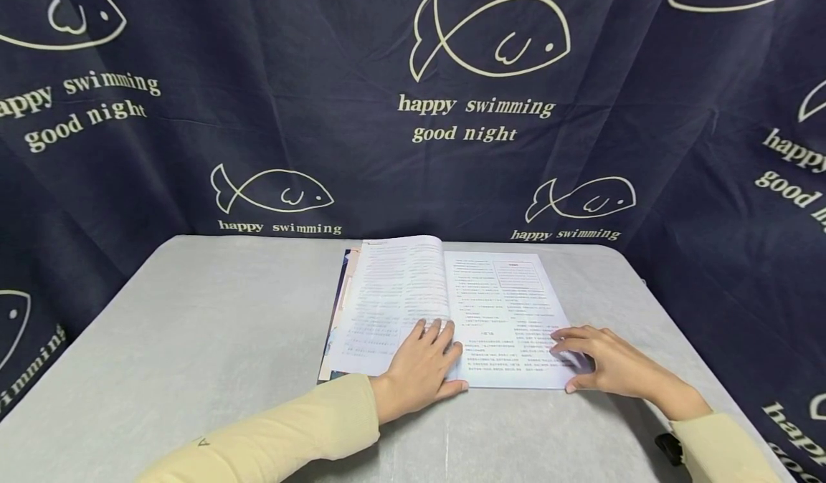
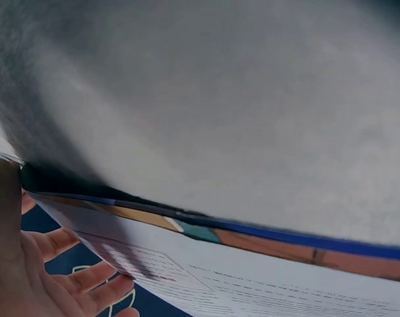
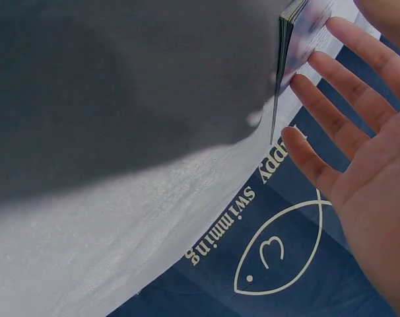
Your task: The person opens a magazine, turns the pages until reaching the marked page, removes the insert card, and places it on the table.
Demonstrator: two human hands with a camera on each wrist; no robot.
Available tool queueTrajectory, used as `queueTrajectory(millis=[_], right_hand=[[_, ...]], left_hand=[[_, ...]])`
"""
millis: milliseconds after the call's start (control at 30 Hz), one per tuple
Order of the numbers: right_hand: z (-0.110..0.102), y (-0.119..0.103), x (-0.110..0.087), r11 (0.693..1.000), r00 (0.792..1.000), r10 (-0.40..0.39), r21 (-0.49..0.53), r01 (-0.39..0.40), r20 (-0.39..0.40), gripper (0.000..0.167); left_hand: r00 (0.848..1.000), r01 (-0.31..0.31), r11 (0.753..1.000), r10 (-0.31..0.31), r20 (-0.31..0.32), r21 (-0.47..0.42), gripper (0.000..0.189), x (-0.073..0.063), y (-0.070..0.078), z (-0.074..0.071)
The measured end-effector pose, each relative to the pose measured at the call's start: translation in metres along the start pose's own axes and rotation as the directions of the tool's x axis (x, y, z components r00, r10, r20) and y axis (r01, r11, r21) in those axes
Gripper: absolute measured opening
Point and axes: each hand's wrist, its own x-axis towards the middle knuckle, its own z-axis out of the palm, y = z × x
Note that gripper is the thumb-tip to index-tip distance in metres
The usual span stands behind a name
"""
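Note:
An open book (image 1: 516, 311) of printed pages lies on the grey table, its left side (image 1: 387, 289) bulging up in a curve toward the spine. My left hand (image 1: 422, 365) rests palm down over the lower inner part of that left side, fingers spread and thumb reaching past the spine. At the right page's lower outer corner is my right hand (image 1: 609, 365), fingertips at the page and thumb by its corner. The right wrist view shows those fingers (image 3: 338, 129) spread and nearly straight along the book's edge (image 3: 296, 39). Coloured cover edging (image 2: 253, 241) shows in the left wrist view.
The grey table (image 1: 213, 325) extends on both sides of the book. A dark blue curtain (image 1: 361, 132) with fish drawings and lettering hangs behind and beside it. A small black object (image 1: 669, 448) sits at the right sleeve's cuff.

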Motion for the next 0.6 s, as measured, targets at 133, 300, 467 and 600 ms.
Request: queueTrajectory(millis=[133,300,467,600], right_hand=[[-0.0002,0.0002,0.0,1.0,1.0,-0.002,0.003,0.002,-0.003,0.05],[-0.0006,-0.0002,-0.0002,1.0,1.0,-0.001,0.008,0.001,-0.004,0.052],[-0.001,-0.0004,-0.0005,1.0,1.0,0.002,0.006,-0.002,0.001,0.051],[-0.0018,-0.0002,-0.0008,1.0,1.0,0.013,0.004,-0.013,0.014,0.049]], left_hand=[[1.0,-0.01,1.0,0.01,0.003,-0.002,0.065,0.0001,0.0001,-0.0005],[1.0,-0.014,1.0,0.014,-0.002,-0.001,0.066,-0.0001,0.0006,0.0004],[1.0,-0.009,1.0,0.009,-0.01,0.006,0.066,-0.0001,0.0009,0.0007],[1.0,-0.003,1.0,0.003,-0.024,-0.006,0.065,-0.0001,0.0013,0.0003]])
